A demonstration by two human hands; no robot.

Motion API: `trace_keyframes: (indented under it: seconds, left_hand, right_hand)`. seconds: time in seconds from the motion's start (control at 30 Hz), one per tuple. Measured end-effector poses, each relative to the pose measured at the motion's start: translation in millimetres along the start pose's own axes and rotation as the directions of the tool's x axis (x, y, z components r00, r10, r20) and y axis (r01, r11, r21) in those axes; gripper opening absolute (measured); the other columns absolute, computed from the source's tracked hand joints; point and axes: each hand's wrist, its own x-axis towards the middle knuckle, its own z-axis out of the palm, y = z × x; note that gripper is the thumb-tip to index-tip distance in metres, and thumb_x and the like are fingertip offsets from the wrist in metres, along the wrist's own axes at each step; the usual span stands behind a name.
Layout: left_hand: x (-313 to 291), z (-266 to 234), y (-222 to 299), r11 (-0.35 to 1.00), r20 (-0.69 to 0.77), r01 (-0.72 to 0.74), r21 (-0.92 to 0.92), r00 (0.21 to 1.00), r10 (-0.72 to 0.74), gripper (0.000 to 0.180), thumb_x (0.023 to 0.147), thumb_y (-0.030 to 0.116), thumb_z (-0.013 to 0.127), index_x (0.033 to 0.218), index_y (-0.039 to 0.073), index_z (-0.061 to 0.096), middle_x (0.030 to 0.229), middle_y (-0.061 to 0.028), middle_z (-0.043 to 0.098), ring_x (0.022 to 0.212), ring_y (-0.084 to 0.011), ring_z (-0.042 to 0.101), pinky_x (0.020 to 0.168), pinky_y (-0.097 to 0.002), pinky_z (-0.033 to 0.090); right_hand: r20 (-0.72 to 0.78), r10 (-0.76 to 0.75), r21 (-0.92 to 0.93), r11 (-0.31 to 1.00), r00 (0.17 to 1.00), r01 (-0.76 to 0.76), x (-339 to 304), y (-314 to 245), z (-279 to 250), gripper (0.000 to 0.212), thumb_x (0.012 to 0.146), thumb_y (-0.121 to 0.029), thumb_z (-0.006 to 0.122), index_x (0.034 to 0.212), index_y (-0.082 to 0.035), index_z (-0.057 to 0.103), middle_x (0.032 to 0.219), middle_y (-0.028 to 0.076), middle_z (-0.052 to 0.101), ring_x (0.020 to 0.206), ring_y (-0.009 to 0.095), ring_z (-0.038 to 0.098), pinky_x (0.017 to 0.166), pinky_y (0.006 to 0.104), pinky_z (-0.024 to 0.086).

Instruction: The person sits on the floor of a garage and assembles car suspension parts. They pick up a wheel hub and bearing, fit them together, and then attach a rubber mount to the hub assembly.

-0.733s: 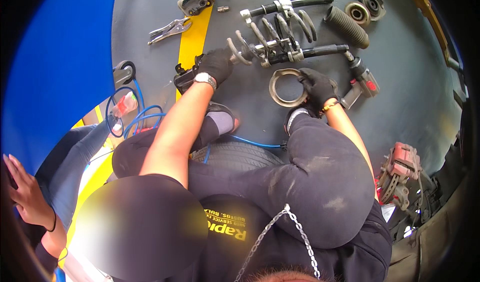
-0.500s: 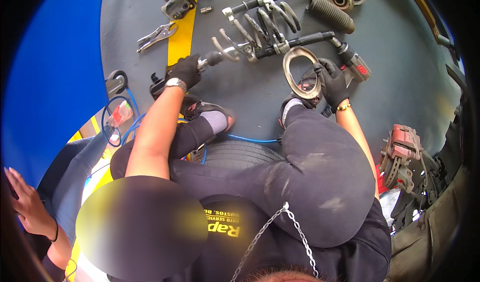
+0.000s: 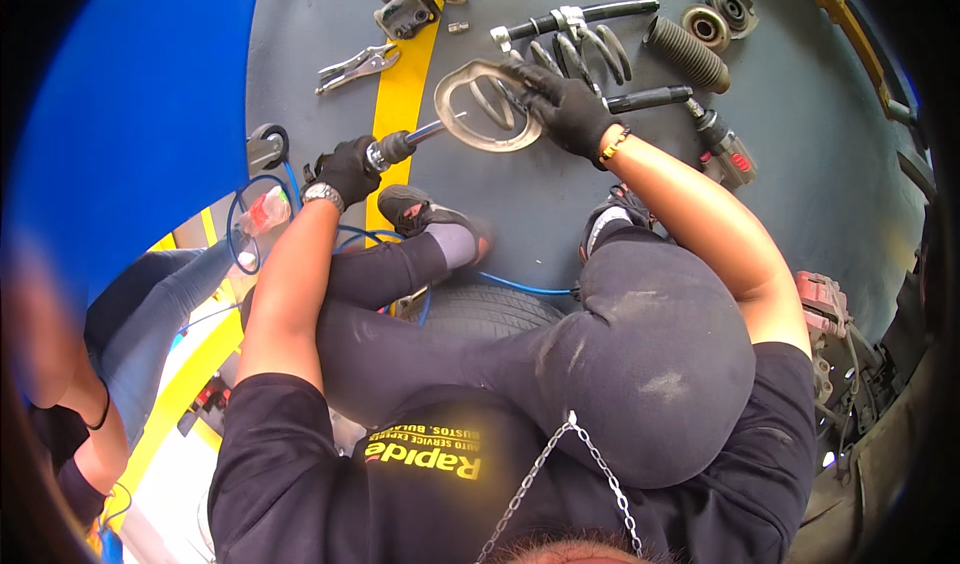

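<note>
My left hand (image 3: pixel 347 171) is wrapped round a shock absorber strut, its fingers in a black glove. A dark rubber bump stop (image 3: pixel 397 147) and a shiny rod (image 3: pixel 428 131) stick out of the fist toward the right. In my right hand (image 3: pixel 572 112), also gloved, is a worn metal ring (image 3: pixel 497 145) with an uneven outline, gripped by its right side. The rod's tip shows at the left of the ring's opening; whether it passes through, I cannot tell. Behind the ring and the right hand lies a coil spring (image 3: pixel 611 56) clamped by spring compressors (image 3: pixel 610 11).
Locking pliers (image 3: pixel 360 67), a ribbed dust boot (image 3: pixel 688 54), round mounts (image 3: pixel 706 28) and an impact wrench (image 3: pixel 730 154) lie on the grey floor. A tyre (image 3: pixel 480 309) is under my legs. Blue hose (image 3: pixel 515 282) runs past my feet. Another person's hand (image 3: pixel 45 324) is at the left.
My right hand has carried the ring leftward, from near my right foot to the rod's tip. The left hand has drawn the strut back to the left, away from the spring. The view has shifted.
</note>
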Motion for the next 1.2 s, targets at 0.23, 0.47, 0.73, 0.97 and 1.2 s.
trace_keyframes:
  seconds: [0.23, 0.47, 0.73, 0.97, 1.2]
  left_hand:
    - [-23, -18, 30, 0.982, -0.13, -0.135, -0.135, 0.985, 0.118, 0.048, 0.069, 0.012, 0.081, 0.115, 0.008, 0.066, 0.106, -0.0176, 0.071, 0.099, -0.0413, 0.068, 0.088, -0.0474, 0.056]
    - [-4, -14, 80, 0.908, -0.274, -0.404, -0.108, 0.89, 0.363, 0.044, 0.073, 0.021, 0.084, 0.113, 0.011, 0.067, 0.106, -0.0148, 0.072, 0.099, -0.0351, 0.07, 0.087, -0.0452, 0.056]
    - [18, -15, 137, 0.823, -0.357, -0.562, -0.08, 0.787, 0.503, 0.048, 0.08, 0.02, 0.083, 0.123, 0.011, 0.064, 0.125, -0.01, 0.066, 0.119, -0.0297, 0.062, 0.105, -0.0426, 0.049]
    - [-2, -11, 137, 0.861, -0.452, -0.479, -0.174, 0.815, 0.362, 0.035, 0.085, 0.019, 0.074, 0.117, 0.009, 0.066, 0.114, -0.0152, 0.071, 0.099, -0.0327, 0.07, 0.089, -0.0415, 0.056]
    - [-55, 2, 118, -0.202, 0.143, 0.061, -0.978, 0.895, -0.422, 0.043, 0.097, 0.02, 0.068, 0.135, 0.005, 0.055, 0.113, -0.0112, 0.067, 0.097, -0.0242, 0.071, 0.084, -0.0377, 0.059]
  right_hand:
    - [-0.035, 0.062, -0.044, 0.997, 0.997, -0.063, 0, -25, 36, 0.045, 0.1, -0.035, 0.06, 0.139, -0.012, 0.062, 0.114, 0.024, 0.071, 0.102, 0.043, 0.068, 0.091, 0.0492, 0.054]
    - [0.226, -0.457, -0.295, 0.809, 0.86, 0.508, 7, -74, 0, 0.058, 0.093, -0.05, 0.069, 0.135, -0.011, 0.063, 0.12, 0.021, 0.066, 0.112, 0.039, 0.062, 0.097, 0.0502, 0.048]
    - [0.181, -0.343, 0.013, 0.938, 0.922, 0.346, 7, -111, -12, 0.038, 0.094, -0.038, 0.07, 0.124, -0.014, 0.066, 0.09, 0.016, 0.073, 0.083, 0.036, 0.071, 0.077, 0.0486, 0.054]
    - [0.254, -0.397, -0.164, 0.881, 0.882, 0.444, -1, -122, -6, 0.027, 0.09, -0.024, 0.076, 0.112, -0.013, 0.068, 0.087, 0.014, 0.074, 0.075, 0.036, 0.071, 0.068, 0.0463, 0.057]
    - [0.263, -0.494, -0.182, 0.818, 0.828, 0.546, -19, -129, 5, 0.022, 0.087, -0.024, 0.076, 0.103, -0.012, 0.067, 0.072, 0.01, 0.068, 0.063, 0.031, 0.069, 0.057, 0.0438, 0.055]
